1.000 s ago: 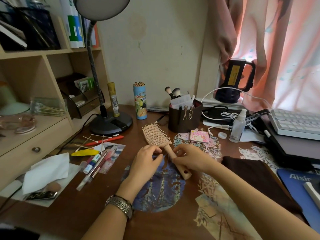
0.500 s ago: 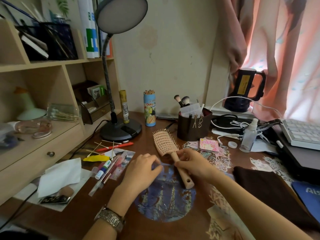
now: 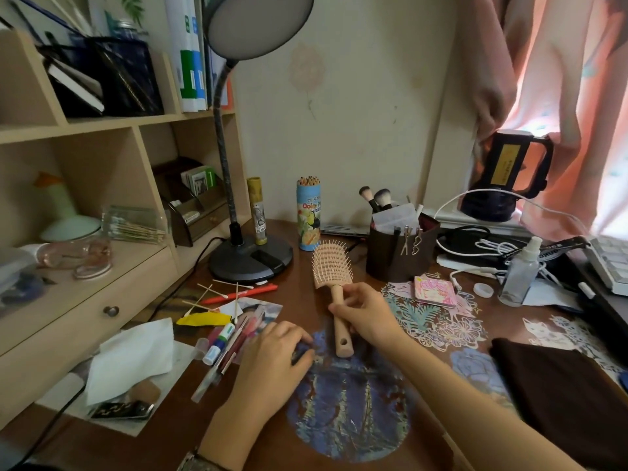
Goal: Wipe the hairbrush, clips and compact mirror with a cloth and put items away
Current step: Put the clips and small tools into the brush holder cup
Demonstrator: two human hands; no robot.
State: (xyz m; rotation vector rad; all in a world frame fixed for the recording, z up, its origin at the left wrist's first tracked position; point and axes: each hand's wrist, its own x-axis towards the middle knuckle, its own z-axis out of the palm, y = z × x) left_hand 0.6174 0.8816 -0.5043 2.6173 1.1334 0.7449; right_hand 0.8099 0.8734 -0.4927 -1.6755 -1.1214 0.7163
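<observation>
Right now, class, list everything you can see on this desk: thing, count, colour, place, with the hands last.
hairbrush: one, pale wood, desk centre.
hair clips: at least two, metallic, clipped on holder rim.
brown holder: one, behind brush.
makeup brushes: two, black, in holder.
pink compact: one, right of brush.
dark cloth: one, brown, right front.
spray bottle: one, clear, right.
pencil tube: one, blue, back.
desk lamp: one, grey, left back.
cotton swabs: several, white, left.
left hand: fingers curled over something dark.
right hand: grips brush handle.
</observation>
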